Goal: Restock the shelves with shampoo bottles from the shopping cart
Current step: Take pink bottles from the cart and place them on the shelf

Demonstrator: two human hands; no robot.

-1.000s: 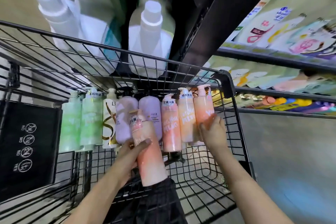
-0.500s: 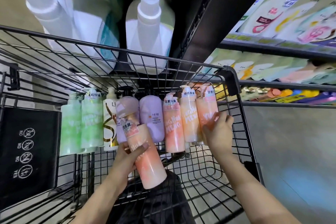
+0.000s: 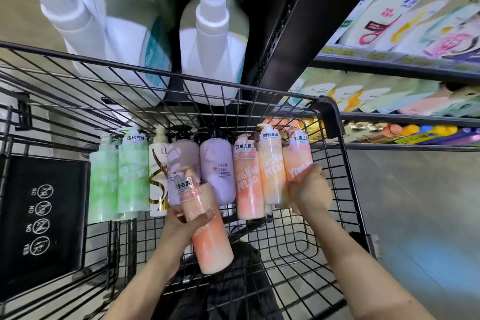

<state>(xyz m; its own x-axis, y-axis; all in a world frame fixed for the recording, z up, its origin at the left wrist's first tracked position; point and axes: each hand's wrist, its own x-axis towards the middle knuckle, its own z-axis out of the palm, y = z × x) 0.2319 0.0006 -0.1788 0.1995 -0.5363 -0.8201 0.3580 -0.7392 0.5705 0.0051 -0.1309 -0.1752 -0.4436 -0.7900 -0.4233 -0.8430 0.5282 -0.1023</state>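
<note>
A peach shampoo bottle (image 3: 207, 228) is gripped mid-body by the left hand (image 3: 181, 226), lifted clear of the row in the shopping cart (image 3: 335, 117). The right hand (image 3: 307, 189) is wrapped round another peach bottle (image 3: 297, 161), probably not lifted yet. So: pick-up stage. Next, both need carrying over the rim to the shelves (image 3: 389, 62).

A row of plastic pump shampoo bottles (image 3: 244, 176) stands along the far wall inside the black wire shopping cart (image 3: 345, 189). The left hand (image 3: 184, 226) holds a peach pump bottle (image 3: 207, 231) in front of the row's middle. The right hand (image 3: 309, 192) grips the rightmost peach bottle (image 3: 298, 161) in the row. Two large white plastic jugs (image 3: 213, 49) sit beyond the cart, and stocked black metal shelves (image 3: 405, 65) lie to its right.
</note>
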